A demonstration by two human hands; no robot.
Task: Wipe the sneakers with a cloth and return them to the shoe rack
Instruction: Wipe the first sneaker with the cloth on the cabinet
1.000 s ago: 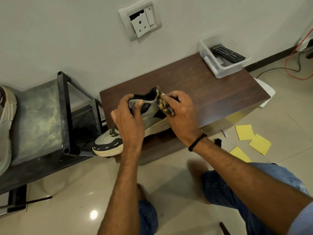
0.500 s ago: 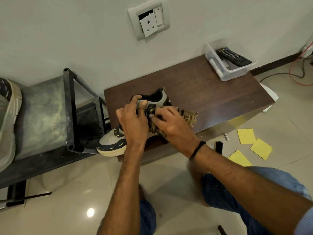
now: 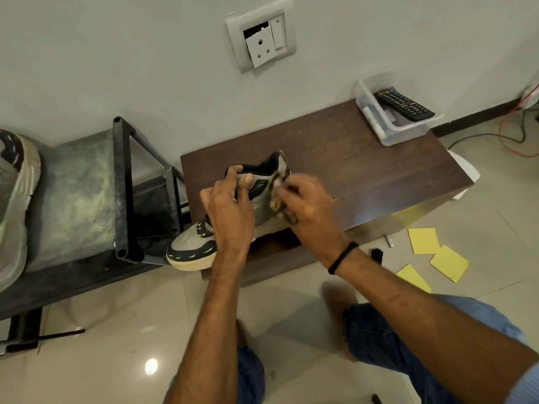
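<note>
- L grip (image 3: 230,208) clenched on sneaker (image 3: 192,249) collar, steadying it at surface (image 3: 364,158) edge for wiping.
- R grip (image 3: 309,205) pinching cloth (image 3: 277,199) vs heel side; blurred.
- Shoe rack (image 3: 122,193) just left, 2nd sneaker (image 3: 14,199) on it.

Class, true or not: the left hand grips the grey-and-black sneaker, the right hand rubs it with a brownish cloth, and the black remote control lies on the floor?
Not quite: in the head view the black remote control lies in the clear plastic tub on the dark wooden table, not on the floor. The rest holds.
</note>
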